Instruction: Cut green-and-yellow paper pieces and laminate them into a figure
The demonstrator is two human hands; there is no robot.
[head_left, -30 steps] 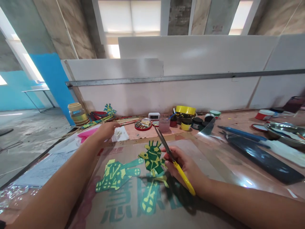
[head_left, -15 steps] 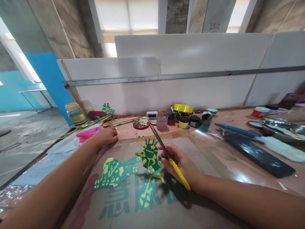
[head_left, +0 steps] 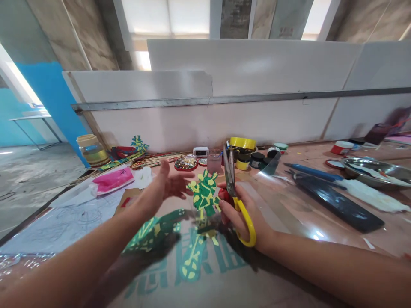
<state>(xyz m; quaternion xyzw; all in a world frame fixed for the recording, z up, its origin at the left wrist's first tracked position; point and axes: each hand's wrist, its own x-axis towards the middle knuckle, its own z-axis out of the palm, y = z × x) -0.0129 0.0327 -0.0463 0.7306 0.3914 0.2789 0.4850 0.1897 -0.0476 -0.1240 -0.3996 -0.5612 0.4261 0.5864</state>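
My right hand (head_left: 248, 211) grips a pair of scissors (head_left: 230, 173) with a yellow handle, blades pointing up. The same hand pinches the edge of a green-and-yellow painted cutout (head_left: 204, 194), spiky on top, held above the board. My left hand (head_left: 163, 186) is in the air just left of that cutout, fingers spread and holding nothing. Under the left forearm's shadow lies a wide green-and-yellow cutout piece (head_left: 149, 233). A long cutout piece (head_left: 192, 265) lies below the held one, over green printed characters on the translucent sheet. Whether it joins the held cutout I cannot tell.
A pink packet (head_left: 113, 180) and drawing paper (head_left: 73, 222) lie left. Along the back stand a jar (head_left: 93, 152), a red dish of beads (head_left: 186, 162), a water cup (head_left: 214, 161) and several paint pots (head_left: 243, 161). Right are a black object (head_left: 338, 203) and a metal bowl (head_left: 375, 169).
My left hand has lifted off the table and moved right towards the cutout, opening its fingers. The scissors have turned more upright, and the held cutout has risen slightly.
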